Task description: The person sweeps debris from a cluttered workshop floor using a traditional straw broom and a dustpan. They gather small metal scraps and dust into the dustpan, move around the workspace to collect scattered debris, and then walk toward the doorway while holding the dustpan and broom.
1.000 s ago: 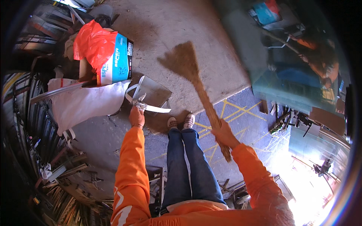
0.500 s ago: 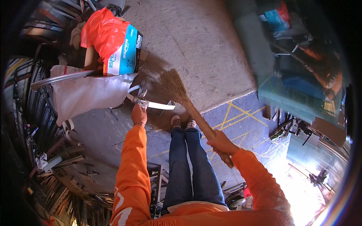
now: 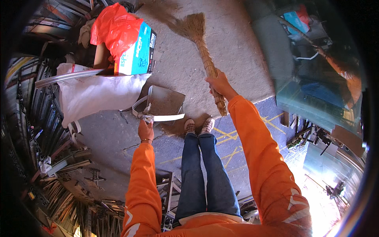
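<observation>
Two hands are at work; the right hand (image 3: 219, 83) has its grip clenched round the handle of a straw broom (image 3: 201, 47), whose bristles lie on the concrete floor (image 3: 237, 51) far beyond the grip; the left hand (image 3: 145, 129) clasps a metal dustpan (image 3: 164, 102), its pan just ahead of that grip, beside a white sack (image 3: 94, 94).

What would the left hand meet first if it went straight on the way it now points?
Probably the grey metal dustpan itself: the left hand holds its handle and points up the picture across the pan. Beyond it lies bare concrete floor; depth is unclear.
</observation>
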The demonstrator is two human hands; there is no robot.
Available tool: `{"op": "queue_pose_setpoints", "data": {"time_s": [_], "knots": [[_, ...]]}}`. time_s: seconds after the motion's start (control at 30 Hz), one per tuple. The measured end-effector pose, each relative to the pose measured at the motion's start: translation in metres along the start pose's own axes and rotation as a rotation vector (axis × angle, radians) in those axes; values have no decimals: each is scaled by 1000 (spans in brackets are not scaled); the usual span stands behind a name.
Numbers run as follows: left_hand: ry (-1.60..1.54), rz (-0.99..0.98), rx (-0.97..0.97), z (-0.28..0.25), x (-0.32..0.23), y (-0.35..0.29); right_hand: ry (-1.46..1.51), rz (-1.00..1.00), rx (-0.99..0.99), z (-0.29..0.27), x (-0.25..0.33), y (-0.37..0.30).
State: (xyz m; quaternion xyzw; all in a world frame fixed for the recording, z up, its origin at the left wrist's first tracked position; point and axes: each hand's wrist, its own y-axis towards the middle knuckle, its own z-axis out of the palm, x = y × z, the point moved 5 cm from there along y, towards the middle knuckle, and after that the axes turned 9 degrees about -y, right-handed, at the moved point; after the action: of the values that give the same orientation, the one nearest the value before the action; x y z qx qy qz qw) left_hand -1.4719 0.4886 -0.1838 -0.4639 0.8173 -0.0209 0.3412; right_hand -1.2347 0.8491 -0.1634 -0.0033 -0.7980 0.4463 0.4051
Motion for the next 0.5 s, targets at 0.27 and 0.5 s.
{"op": "queue_pose_setpoints", "data": {"time_s": [0.27, 0.5], "knots": [[41, -160, 17, -4, 47, -2, -173, 182, 359, 19, -83, -191], [-71, -140, 44, -3, 52, -13, -8, 231, 290, -4, -72, -271]]}}
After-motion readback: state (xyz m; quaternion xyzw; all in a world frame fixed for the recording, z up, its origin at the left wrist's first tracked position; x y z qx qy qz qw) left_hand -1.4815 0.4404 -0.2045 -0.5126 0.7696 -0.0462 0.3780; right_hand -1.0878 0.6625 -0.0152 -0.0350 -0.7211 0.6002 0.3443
